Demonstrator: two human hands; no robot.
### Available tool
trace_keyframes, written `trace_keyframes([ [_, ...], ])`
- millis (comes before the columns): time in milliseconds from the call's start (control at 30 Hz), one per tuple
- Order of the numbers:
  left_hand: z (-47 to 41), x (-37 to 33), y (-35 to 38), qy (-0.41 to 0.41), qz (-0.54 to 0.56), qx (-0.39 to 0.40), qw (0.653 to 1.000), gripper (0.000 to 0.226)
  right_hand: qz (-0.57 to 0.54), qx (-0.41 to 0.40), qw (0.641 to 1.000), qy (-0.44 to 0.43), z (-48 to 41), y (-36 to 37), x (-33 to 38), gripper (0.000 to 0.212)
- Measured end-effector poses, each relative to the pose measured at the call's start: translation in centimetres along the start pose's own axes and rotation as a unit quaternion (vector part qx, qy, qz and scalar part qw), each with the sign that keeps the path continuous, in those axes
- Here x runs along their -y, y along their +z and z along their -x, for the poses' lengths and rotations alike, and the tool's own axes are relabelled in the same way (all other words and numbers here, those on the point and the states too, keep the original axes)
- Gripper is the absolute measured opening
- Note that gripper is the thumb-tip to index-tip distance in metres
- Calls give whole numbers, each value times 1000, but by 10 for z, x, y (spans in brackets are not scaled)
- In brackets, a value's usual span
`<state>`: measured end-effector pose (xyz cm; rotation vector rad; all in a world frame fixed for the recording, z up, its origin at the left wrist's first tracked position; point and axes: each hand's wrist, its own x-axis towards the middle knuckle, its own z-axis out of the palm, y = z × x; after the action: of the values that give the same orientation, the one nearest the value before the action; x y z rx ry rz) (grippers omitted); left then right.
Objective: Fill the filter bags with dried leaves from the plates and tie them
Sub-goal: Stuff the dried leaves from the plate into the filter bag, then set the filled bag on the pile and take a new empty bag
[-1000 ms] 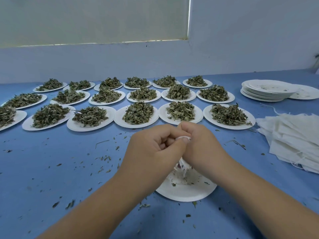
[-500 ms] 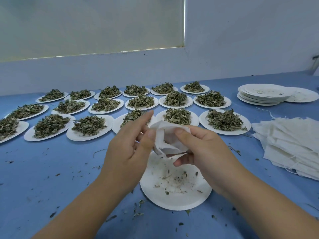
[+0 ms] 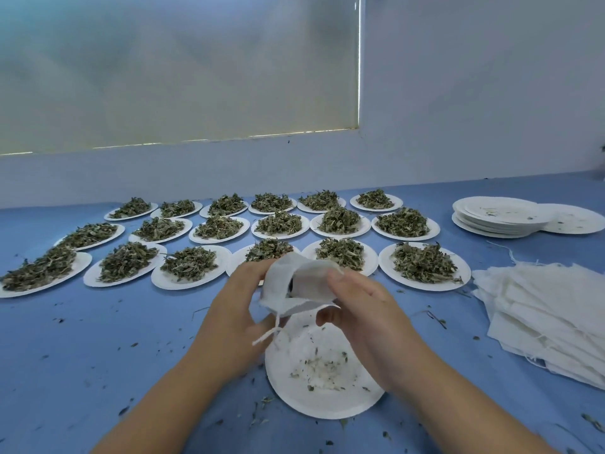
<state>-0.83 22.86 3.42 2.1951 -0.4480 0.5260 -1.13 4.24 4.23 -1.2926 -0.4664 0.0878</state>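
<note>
Both hands hold one white filter bag (image 3: 307,283) in the air, just above a near-empty plate (image 3: 327,408) that carries only leaf crumbs. The left hand (image 3: 234,311) curls round the bag's left side; the right hand (image 3: 373,326) pinches its right edge between thumb and fingers. The bag's mouth gapes toward the camera with something dark inside, too small to tell what. A drawstring (image 3: 266,334) dangles loose over the left hand. Behind, three rows of plates (image 3: 183,285) are heaped with dried leaves (image 3: 190,263). Far right is a stack of used plates (image 3: 497,224), and nearer, a pile of flat bags (image 3: 550,316). Bits of leaf are scattered on the blue table (image 3: 98,355).
</note>
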Motion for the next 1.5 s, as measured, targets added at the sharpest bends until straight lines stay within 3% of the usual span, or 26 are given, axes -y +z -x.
trace_keyframes([
  [67,6,0,-10,-87,69,-44,993,29,-21,31,999,1,-3,8,0,43],
  [167,12,10,-38,-196,160,-52,966,36,65,45,997,15,-17,32,0,46],
  [233,19,13,-66,-219,178,-20,959,17,173,65,983,0,-30,56,-1,52],
  [333,34,19,-109,-231,141,1,963,12,230,108,967,-29,-53,109,-4,53],
  [500,72,41,-183,-266,54,-42,962,24,206,123,971,-7,-86,213,-27,38],
  [667,127,81,-248,-294,25,-150,944,11,145,144,979,17,-95,309,-68,15],
  [867,177,135,-315,-351,-40,-210,911,9,73,204,973,73,-94,395,-118,17],
  [1000,184,180,-351,-384,-120,-271,875,14,30,209,963,170,-113,411,-140,9],
  [1133,178,227,-377,-405,-161,-310,845,29,-130,192,940,249,-126,399,-149,16],
  [1267,166,264,-396,-442,-183,-319,818,24,-164,216,923,272,-128,394,-153,19],
  [1500,147,300,-421,-492,-198,-316,787,19,-162,198,930,265,-130,399,-156,21],
])
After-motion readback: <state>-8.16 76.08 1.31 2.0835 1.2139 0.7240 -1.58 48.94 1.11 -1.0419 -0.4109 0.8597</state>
